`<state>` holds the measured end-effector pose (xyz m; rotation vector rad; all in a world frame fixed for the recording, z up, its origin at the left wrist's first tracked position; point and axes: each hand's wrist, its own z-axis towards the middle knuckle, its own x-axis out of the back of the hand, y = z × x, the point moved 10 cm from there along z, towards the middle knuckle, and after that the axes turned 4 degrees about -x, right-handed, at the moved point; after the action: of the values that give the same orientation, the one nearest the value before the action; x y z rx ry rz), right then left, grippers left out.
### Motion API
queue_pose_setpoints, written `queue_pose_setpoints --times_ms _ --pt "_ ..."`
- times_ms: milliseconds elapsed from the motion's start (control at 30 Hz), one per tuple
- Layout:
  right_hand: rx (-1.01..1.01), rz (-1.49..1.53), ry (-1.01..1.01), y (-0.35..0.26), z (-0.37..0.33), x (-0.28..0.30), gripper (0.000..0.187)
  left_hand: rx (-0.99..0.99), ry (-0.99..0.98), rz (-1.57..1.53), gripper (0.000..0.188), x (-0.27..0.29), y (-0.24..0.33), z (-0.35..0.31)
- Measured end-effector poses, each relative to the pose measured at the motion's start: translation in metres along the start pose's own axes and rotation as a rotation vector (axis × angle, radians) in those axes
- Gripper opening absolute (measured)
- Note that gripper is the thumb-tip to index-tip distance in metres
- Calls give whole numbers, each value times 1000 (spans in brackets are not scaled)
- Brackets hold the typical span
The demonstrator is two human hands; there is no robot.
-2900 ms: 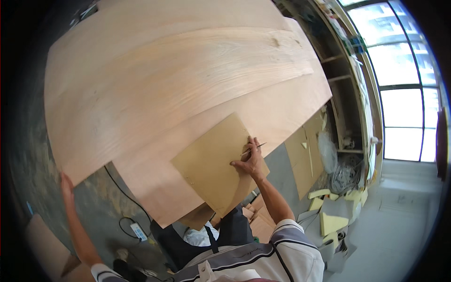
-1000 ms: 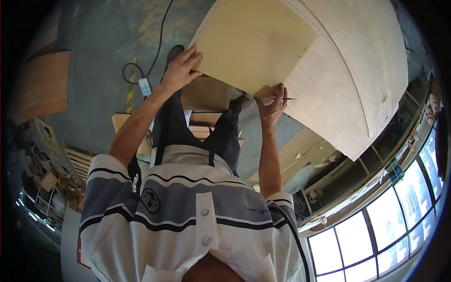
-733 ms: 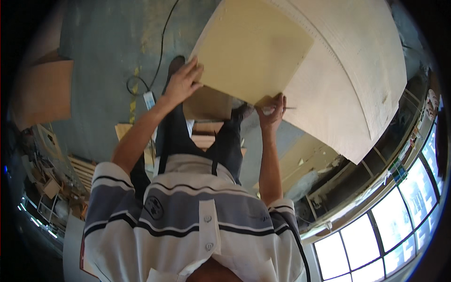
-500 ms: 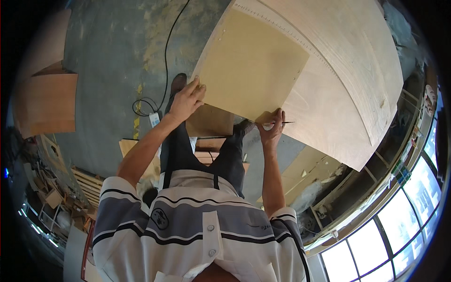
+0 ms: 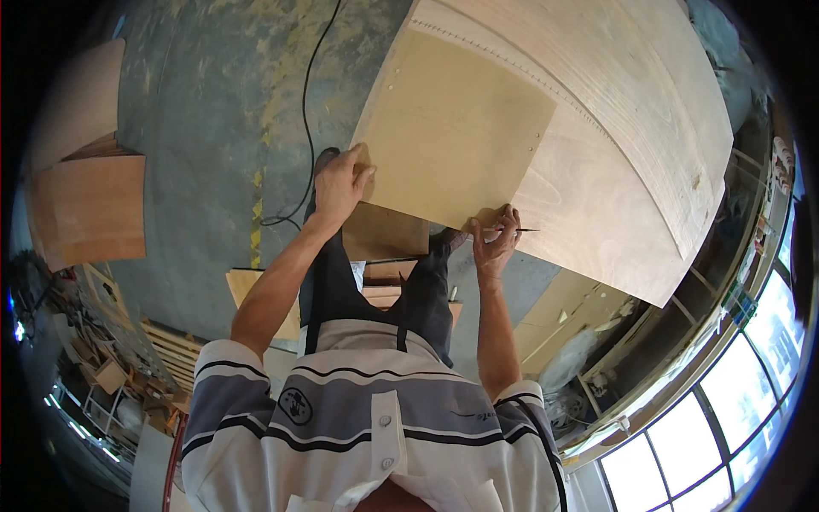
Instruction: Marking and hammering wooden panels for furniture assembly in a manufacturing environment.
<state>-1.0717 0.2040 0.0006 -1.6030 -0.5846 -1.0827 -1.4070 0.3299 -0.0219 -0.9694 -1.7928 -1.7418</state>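
Note:
A flat tan rectangular board (image 5: 461, 119) lies on a larger pale plywood sheet (image 5: 589, 196). My left hand (image 5: 341, 186) grips the tan board at its left edge by the near corner, fingertips and thumb on the rim. At the near right corner is my right hand (image 5: 496, 243), fingers bent, with thumb and fingertips at the board's edge. It also holds a slim pencil (image 5: 527, 229) crosswise, whose dark tip points right over the plywood. Small holes or dots show near two sides of the tan board.
A line of small dark marks (image 5: 546, 84) runs across the plywood beyond the board. Below it stands a brown wooden box or panel (image 5: 384, 232) between my legs. A black cable (image 5: 305, 102) crosses the floor. Brown panels (image 5: 90, 209) stand left; a shelf (image 5: 699, 282) and windows are right.
The tan board has slid slightly toward me over the plywood, widening the gap to the line of marks. Both hands have stayed at its corners, and the view has shifted a little.

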Motion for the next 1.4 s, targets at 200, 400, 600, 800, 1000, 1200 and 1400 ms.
queue_pose_setpoints --times_ms 200,400,600,800,1000,1200,1400 --pt "-40 42 71 2 -1 1 56 263 -100 -102 41 -20 -30 14" --pt "-61 90 109 9 -3 7 53 292 -219 -41 38 -20 -15 31" --pt "-20 64 29 1 -2 1 60 -5 -234 190 51 -16 22 57" --pt "115 117 -109 3 -6 6 64 -38 -291 102 43 -19 12 55" --pt "167 110 -110 3 -8 10 60 -175 -145 -9 28 -8 -9 25" --pt "167 9 -98 -2 -7 13 56 -326 -457 -22 78 -14 2 -1" --pt "206 -8 -113 -9 -3 13 68 -297 -538 179 83 -21 -9 -13"
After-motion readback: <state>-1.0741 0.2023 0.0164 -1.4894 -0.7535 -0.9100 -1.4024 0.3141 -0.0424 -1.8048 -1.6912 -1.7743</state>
